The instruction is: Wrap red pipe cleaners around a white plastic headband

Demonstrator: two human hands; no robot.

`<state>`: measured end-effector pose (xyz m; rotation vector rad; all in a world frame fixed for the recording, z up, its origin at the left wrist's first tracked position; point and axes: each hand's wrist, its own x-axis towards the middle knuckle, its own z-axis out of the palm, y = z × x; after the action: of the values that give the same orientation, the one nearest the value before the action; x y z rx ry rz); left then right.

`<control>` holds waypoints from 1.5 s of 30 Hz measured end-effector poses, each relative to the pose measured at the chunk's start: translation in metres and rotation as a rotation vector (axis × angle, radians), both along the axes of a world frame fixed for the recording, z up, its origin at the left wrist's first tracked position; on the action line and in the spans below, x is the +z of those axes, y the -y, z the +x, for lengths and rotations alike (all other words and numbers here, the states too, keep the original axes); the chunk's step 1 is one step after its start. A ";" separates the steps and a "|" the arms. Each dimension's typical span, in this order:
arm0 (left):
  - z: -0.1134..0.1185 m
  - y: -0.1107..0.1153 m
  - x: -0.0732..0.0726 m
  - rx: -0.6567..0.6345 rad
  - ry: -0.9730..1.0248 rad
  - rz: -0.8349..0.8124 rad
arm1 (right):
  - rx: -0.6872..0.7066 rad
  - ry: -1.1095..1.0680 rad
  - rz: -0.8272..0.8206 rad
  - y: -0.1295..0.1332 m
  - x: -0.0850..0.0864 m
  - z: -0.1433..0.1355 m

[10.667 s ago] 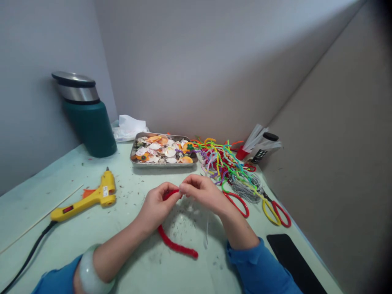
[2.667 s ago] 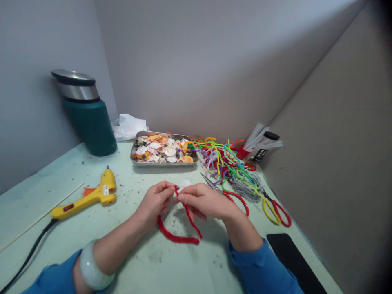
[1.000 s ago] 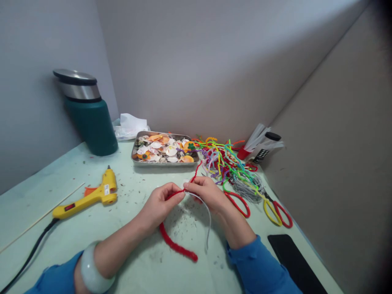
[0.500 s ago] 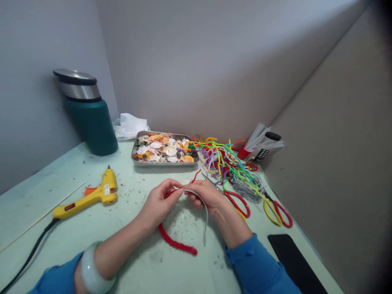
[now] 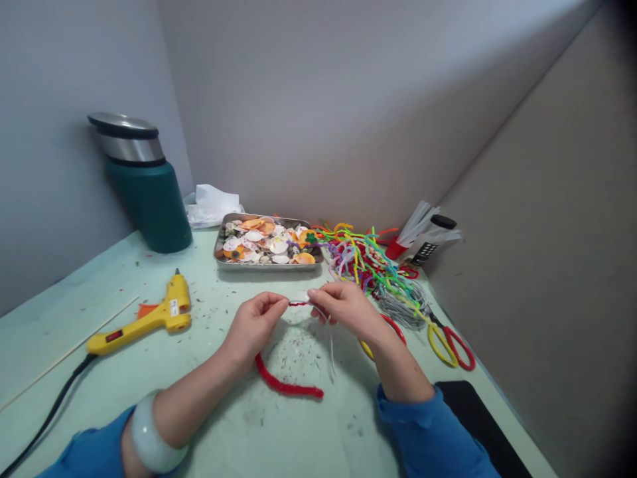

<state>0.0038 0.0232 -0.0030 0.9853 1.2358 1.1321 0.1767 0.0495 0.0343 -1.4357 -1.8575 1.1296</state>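
Note:
My left hand (image 5: 256, 325) is closed in a pinch on a red pipe cleaner (image 5: 288, 387); its thick fuzzy part curves out below the hand, over the table. A thin red strand, with a pale grey cord (image 5: 332, 348) along it, spans the short gap to my right hand (image 5: 346, 307). My right hand is pinched shut at that span, on the grey cord, whose loose end hangs below the fingers. Whether the red strand is also gripped there, I cannot tell. Behind my right wrist lies a pair of red-and-yellow-handled scissors (image 5: 395, 330), partly hidden.
A yellow glue gun (image 5: 142, 322) and a thin stick (image 5: 70, 352) lie left. Behind stand a green bottle (image 5: 149, 206) and a metal tray (image 5: 269, 267) of shells. Right are piled pipe cleaners (image 5: 358, 255), grey cord coils (image 5: 401, 305), more scissors (image 5: 450, 345) and a black flat object (image 5: 478, 425).
My hands have moved apart, the right one shifting right, and the red strand with the grey cord now shows between them. The scissors behind my right hand are more covered.

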 end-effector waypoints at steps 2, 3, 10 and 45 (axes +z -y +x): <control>0.000 0.000 0.000 -0.027 0.009 -0.033 | -0.028 0.060 0.242 0.001 0.004 0.001; 0.000 0.000 0.000 -0.039 0.014 -0.043 | -0.031 0.081 0.343 0.002 0.005 0.000; -0.002 -0.001 -0.004 -0.056 0.067 -0.057 | 0.095 0.210 0.512 0.009 -0.002 -0.011; -0.006 0.000 0.000 -0.176 0.328 -0.181 | 0.354 0.359 0.808 0.006 -0.007 -0.008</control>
<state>-0.0021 0.0236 -0.0030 0.7236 0.9488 0.9793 0.1682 0.0433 0.0275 -0.8820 -2.4744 0.1566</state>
